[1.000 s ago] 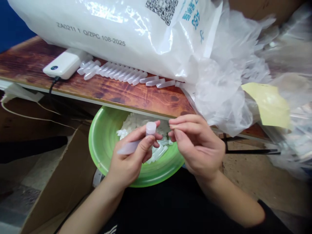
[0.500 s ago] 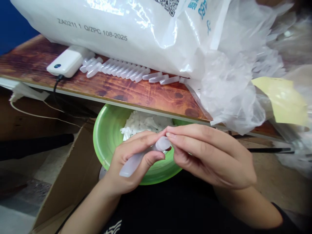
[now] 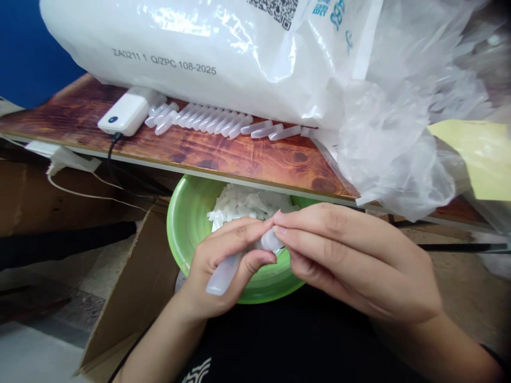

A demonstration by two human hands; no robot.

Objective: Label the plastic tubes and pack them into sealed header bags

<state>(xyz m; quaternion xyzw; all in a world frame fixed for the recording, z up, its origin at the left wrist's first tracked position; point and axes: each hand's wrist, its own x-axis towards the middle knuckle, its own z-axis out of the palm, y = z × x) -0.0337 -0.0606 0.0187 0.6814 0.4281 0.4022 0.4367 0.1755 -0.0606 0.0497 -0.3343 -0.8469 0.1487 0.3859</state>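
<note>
Left hand (image 3: 203,279) closed around a single pale, translucent tube (image 3: 223,274); thumb on the near side, fingers on the far side. Tube tilted: its flattened end pokes out at the near left between thumb and index finger, its round end points to the far right. Held above a green bowl (image 3: 179,229), clear of the rim.

Right hand (image 3: 367,263) comes in from the right, fingertips drawn together in a pinch, touching the tube's round end. Whether anything small sits between those fingertips: can't tell, the fingers cover it. Tips of both hands meet there.

In the bowl, a heap of white plastic pieces (image 3: 251,202), mostly toward the far side. The bowl sits partly under the near edge of a wood-grain table (image 3: 259,162).

On the table: a slanted row of similar tubes (image 3: 211,119), several touching. At the row's left end, a white power bank (image 3: 130,111) with a black cable (image 3: 110,154). Behind the row, a large printed white bag (image 3: 247,88). To the right, crumpled clear plastic (image 3: 383,143) and a yellow sheet (image 3: 475,159). Near left, below the table, a cardboard box (image 3: 120,303).
</note>
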